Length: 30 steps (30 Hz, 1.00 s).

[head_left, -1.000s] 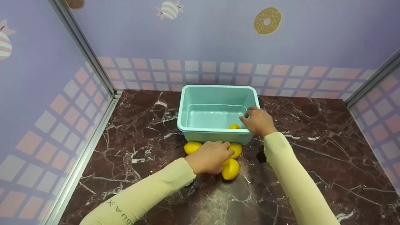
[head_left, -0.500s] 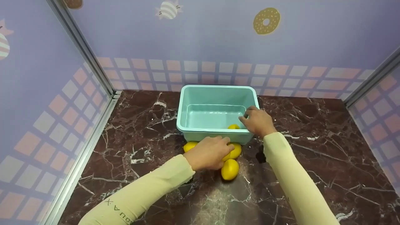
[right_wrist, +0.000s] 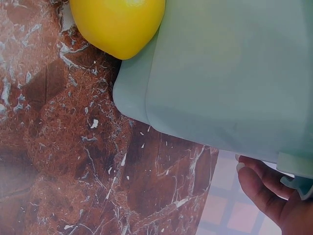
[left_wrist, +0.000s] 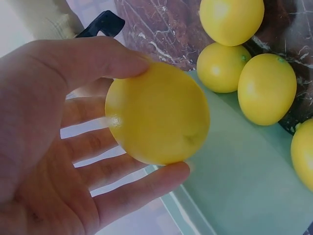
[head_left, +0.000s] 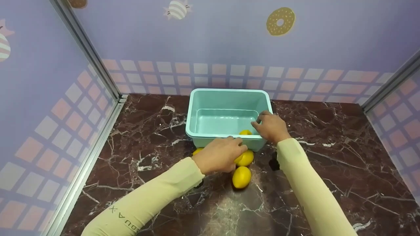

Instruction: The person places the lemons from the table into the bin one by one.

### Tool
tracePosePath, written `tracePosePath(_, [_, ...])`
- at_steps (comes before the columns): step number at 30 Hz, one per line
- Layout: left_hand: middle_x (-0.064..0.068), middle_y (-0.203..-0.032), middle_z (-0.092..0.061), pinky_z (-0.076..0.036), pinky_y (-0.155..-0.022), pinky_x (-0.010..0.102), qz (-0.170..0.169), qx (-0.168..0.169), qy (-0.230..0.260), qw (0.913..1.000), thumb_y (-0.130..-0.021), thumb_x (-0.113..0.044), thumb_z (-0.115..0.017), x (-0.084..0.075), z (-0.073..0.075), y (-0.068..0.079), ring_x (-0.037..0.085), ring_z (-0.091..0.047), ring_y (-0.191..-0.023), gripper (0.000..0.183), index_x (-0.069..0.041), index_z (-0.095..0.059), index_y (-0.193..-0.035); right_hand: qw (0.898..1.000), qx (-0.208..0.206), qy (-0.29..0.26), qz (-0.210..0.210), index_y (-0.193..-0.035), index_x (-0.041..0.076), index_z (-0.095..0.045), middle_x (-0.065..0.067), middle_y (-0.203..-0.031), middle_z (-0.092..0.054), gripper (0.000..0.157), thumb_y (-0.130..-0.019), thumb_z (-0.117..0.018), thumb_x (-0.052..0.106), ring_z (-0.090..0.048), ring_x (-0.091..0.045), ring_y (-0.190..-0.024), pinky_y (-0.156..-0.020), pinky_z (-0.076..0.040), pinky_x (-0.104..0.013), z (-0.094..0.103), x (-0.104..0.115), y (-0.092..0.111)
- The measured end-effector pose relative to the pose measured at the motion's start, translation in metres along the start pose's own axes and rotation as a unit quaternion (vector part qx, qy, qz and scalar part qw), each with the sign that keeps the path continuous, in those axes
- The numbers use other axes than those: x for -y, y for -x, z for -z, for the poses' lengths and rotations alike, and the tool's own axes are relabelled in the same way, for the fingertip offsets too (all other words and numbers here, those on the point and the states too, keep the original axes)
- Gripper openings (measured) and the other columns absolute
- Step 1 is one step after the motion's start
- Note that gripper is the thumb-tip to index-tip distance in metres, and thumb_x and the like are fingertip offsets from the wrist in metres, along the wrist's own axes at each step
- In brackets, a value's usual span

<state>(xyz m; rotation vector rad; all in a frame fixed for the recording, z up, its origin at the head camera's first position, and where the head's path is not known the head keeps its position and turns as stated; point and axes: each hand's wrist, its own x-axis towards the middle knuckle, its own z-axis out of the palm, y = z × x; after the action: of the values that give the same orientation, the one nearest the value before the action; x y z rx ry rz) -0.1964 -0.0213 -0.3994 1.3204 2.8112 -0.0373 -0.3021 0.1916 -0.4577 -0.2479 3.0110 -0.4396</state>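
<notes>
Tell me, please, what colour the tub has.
The tub is pale blue-green, best shown in the head view.

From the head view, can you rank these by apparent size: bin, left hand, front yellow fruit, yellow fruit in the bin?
Bin
Left hand
Front yellow fruit
Yellow fruit in the bin, though it's partly hidden

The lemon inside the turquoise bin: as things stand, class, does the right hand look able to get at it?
Probably yes, on letting go: the right hand holds the bin near the lemon, and nothing visible blocks the open top.
</notes>
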Motion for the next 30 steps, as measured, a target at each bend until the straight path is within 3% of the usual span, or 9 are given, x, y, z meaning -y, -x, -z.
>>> tracePosePath(12, [0.003, -0.102, -0.059, -0.053, -0.066, 0.038, 0.013, 0.001, 0.007, 0.9999, -0.077, -0.019, -0.068, 0.005, 0.009, -0.002, 0.022, -0.057, -0.084, 0.030, -0.015, -0.061, -0.106, 1.000, 0.000, -0.006, 0.000, -0.110, 0.003, -0.068, -0.015, -0.130, -0.057, 0.046, -0.096, -0.050, 0.043, -0.059, -0.040, -0.111, -0.096, -0.046, -0.056, 0.001, 0.000, 0.000])
tracePosePath(20, [0.004, -0.108, -0.058, -0.053, -0.067, 0.038, 0.017, 0.012, 0.004, 0.9998, -0.079, -0.021, -0.068, 0.008, 0.014, -0.003, 0.021, -0.057, -0.086, 0.039, -0.015, -0.060, -0.117, 1.000, -0.009, -0.004, 0.002, -0.106, 0.004, -0.069, -0.015, -0.129, -0.058, 0.045, -0.095, -0.051, 0.043, -0.060, -0.041, -0.109, -0.095, -0.047, -0.057, 0.001, 0.001, 0.001])
tracePosePath(30, [0.003, -0.104, -0.058, -0.053, -0.066, 0.038, 0.014, -0.011, 0.009, 0.9998, -0.078, -0.021, -0.070, 0.012, 0.018, -0.006, 0.022, -0.058, -0.087, 0.038, -0.015, -0.060, -0.115, 1.000, -0.008, -0.014, -0.001, -0.107, 0.003, -0.069, -0.016, -0.130, -0.057, 0.045, -0.095, -0.051, 0.042, -0.059, -0.042, -0.110, -0.094, -0.046, -0.058, 0.000, -0.001, 0.001])
